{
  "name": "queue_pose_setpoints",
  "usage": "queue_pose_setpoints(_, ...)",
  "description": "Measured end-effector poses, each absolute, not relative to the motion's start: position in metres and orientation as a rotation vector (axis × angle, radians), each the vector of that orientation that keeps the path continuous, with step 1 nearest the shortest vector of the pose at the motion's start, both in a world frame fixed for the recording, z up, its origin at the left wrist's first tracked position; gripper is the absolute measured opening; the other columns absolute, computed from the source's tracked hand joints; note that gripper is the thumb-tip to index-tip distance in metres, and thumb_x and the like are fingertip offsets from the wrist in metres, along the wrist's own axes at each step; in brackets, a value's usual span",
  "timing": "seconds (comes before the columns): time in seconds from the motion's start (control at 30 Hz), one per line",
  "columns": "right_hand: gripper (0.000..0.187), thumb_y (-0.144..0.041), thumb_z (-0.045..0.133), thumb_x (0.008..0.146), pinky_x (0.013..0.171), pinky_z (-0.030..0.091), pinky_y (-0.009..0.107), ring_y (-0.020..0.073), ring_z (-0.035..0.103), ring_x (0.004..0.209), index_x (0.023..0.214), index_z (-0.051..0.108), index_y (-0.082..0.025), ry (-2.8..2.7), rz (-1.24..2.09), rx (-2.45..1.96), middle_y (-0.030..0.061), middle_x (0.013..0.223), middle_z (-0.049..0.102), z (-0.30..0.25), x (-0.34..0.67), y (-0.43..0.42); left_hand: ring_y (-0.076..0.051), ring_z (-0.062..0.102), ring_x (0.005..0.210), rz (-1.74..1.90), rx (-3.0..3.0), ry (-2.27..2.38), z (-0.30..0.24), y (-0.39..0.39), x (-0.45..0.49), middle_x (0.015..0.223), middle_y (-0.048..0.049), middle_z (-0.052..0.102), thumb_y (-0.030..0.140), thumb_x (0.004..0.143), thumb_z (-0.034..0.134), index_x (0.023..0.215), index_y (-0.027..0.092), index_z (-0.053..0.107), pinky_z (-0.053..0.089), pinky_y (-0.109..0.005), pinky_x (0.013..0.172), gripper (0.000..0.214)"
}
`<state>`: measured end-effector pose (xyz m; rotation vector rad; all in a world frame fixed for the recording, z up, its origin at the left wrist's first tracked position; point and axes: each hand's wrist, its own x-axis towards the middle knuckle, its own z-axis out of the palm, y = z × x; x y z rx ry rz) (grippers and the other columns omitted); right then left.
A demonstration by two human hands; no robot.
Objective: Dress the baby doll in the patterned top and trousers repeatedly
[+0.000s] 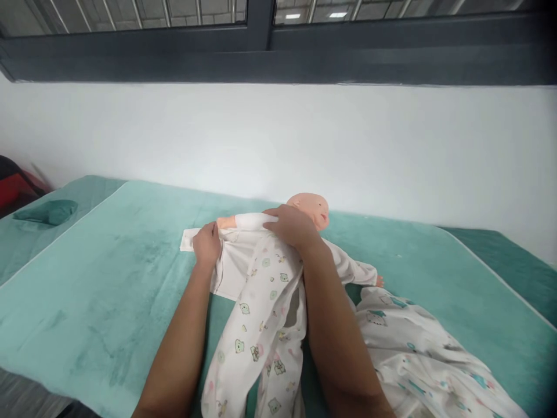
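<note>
A baby doll (pixel 308 204) lies on its back on a green-covered bed, its head turned to the right. It wears printed white trousers (pixel 261 302) and white clothing on its upper body. A white baby shirt (pixel 232 270) is spread open beside and under it on the left, with one sleeve flat on the bed. My left hand (pixel 208 244) is closed on the shirt's edge, next to the doll's bare forearm. Across the doll's chest, my right hand (pixel 289 226) grips at its shoulder, thumb and fingers around the white sleeve. My palm hides part of the chest.
A crumpled printed white cloth (pixel 426 348) lies at the right front of the green bed (pixel 117 290). Behind the bed stands a white wall (pixel 261 139) below a dark window frame (pixel 174 61). A red and black item (pixel 17 188) is at the far left.
</note>
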<state>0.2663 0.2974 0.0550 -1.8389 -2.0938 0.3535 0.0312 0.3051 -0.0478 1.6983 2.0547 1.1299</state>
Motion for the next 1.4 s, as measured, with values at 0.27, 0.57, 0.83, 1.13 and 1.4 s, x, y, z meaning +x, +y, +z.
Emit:
queue_pose_setpoints(0.27, 0.034, -0.031, 0.056, 0.095, 0.093, 0.043, 0.039, 0.0281, 0.061, 0.108, 0.125, 0.068, -0.024, -2.491, 0.158, -1.526, 0.0103, 0.116, 0.070, 0.037, 0.222, 0.292, -0.021, 0.060, 0.122, 1.389, 2.064, 1.909, -0.030, 0.294, 0.046, 0.127, -0.0113, 0.067, 0.033, 0.107, 0.022, 0.129, 0.020, 0.059, 0.043, -0.036, 0.106, 0.045)
queue_pose_setpoints(0.57, 0.030, -0.025, 0.045, 0.099, 0.095, 0.046, 0.033, 0.0211, 0.064, 0.112, 0.110, 0.073, -0.025, -2.171, 0.463, -1.462, 0.0025, 0.118, 0.074, 0.039, 0.238, 0.288, -0.029, 0.065, 0.094, 0.564, 2.260, 2.145, -0.032, 0.301, 0.057, 0.089, -0.0114, 0.072, 0.048, 0.105, 0.029, 0.093, 0.021, 0.068, 0.041, -0.037, 0.080, 0.049)
queue_pose_setpoints(0.83, 0.043, -0.039, 0.038, 0.100, 0.111, 0.042, 0.038, 0.0212, 0.058, 0.128, 0.130, 0.064, -0.022, -1.591, 0.503, -1.375, 0.0071, 0.138, 0.065, -0.012, 0.300, 0.249, -0.029, 0.063, 0.098, 0.707, 2.367, 2.171, -0.046, 0.298, 0.057, 0.094, -0.0139, 0.071, 0.041, 0.106, 0.029, 0.092, 0.020, 0.070, 0.040, -0.039, 0.083, 0.049)
queue_pose_setpoints(1.13, 0.052, -0.013, 0.035, 0.094, 0.121, 0.013, 0.054, 0.0249, 0.043, 0.139, 0.141, 0.054, -0.025, -1.778, 0.009, -1.751, 0.0073, 0.148, 0.056, -0.047, 0.314, 0.237, -0.030, 0.061, 0.100, 0.580, 2.574, 2.161, -0.036, 0.310, 0.014, 0.095, -0.0164, 0.071, 0.038, 0.105, 0.029, 0.090, 0.014, 0.072, 0.039, -0.040, 0.082, 0.051)
queue_pose_setpoints(1.4, 0.041, -0.011, 0.040, 0.094, 0.113, 0.023, 0.045, 0.0276, 0.052, 0.120, 0.123, 0.067, -0.019, -1.454, -0.055, -1.966, 0.0116, 0.129, 0.066, -0.051, 0.330, 0.234, -0.030, 0.060, 0.103, 0.656, 2.478, 2.175, -0.019, 0.302, 0.025, 0.103, -0.0140, 0.069, 0.028, 0.102, 0.037, 0.099, 0.016, 0.068, 0.043, -0.040, 0.083, 0.034)
